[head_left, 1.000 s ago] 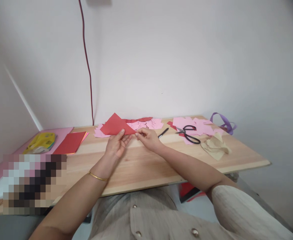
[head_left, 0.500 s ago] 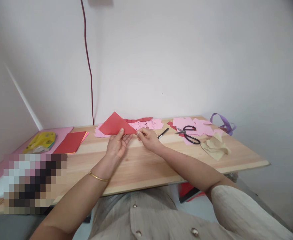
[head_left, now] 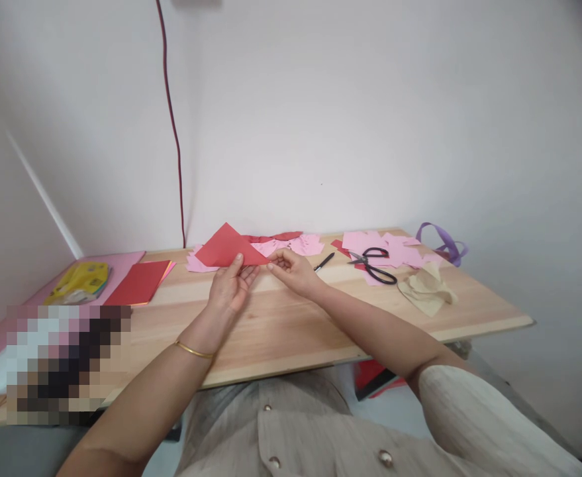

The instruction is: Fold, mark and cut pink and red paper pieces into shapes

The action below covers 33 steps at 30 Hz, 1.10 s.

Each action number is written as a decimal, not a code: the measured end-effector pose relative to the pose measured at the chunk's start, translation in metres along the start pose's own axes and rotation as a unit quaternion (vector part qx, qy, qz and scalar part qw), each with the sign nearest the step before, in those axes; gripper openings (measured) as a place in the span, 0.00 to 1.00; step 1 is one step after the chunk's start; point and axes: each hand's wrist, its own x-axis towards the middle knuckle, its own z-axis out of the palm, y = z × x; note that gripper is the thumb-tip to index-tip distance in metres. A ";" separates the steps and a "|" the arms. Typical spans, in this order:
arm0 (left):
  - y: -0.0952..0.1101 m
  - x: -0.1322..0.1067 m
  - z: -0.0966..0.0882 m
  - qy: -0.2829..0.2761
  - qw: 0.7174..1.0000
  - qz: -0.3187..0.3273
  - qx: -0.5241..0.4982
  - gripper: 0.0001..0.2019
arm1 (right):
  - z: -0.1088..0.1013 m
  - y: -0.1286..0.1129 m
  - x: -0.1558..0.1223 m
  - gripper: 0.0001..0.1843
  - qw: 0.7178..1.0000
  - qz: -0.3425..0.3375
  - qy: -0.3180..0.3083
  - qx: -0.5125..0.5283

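Observation:
A red paper folded into a triangle is held up just above the wooden table, near its far middle. My left hand pinches the triangle's lower edge between thumb and fingers. My right hand pinches its right-hand corner with the fingertips. A gold bangle sits on my left wrist. Behind the triangle lie pink paper pieces and a red strip.
Black scissors lie on pink sheets at the right, with a black pen beside them. Crumpled tan paper and a purple ribbon sit far right. A red paper stack and a yellow packet lie left.
Both hands and the red triangle have shifted slightly left and lower; the grips are the same.

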 end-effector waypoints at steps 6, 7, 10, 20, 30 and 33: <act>-0.003 -0.001 0.000 -0.015 1.000 0.003 0.014 0.03 | 0.001 0.003 -0.002 0.10 0.999 -0.001 -0.001 -0.038; -0.003 -0.001 0.000 -0.016 1.000 0.005 0.014 0.03 | 0.001 0.002 -0.002 0.10 0.999 -0.002 -0.003 -0.047; -0.003 -0.002 0.000 -0.016 1.000 0.007 0.016 0.04 | 0.000 0.000 -0.003 0.11 0.997 -0.012 -0.006 -0.070; -0.002 -0.003 0.003 -0.023 1.000 0.008 0.011 0.05 | 0.002 0.000 -0.004 0.13 0.992 -0.056 -0.004 -0.112; -0.006 -0.005 0.003 -0.034 0.999 0.010 0.020 0.05 | 0.007 0.008 -0.001 0.12 0.999 -0.014 0.014 -0.034; -0.007 -0.006 0.004 -0.036 0.999 0.006 0.021 0.05 | 0.007 0.007 -0.002 0.11 1.000 -0.004 0.014 -0.024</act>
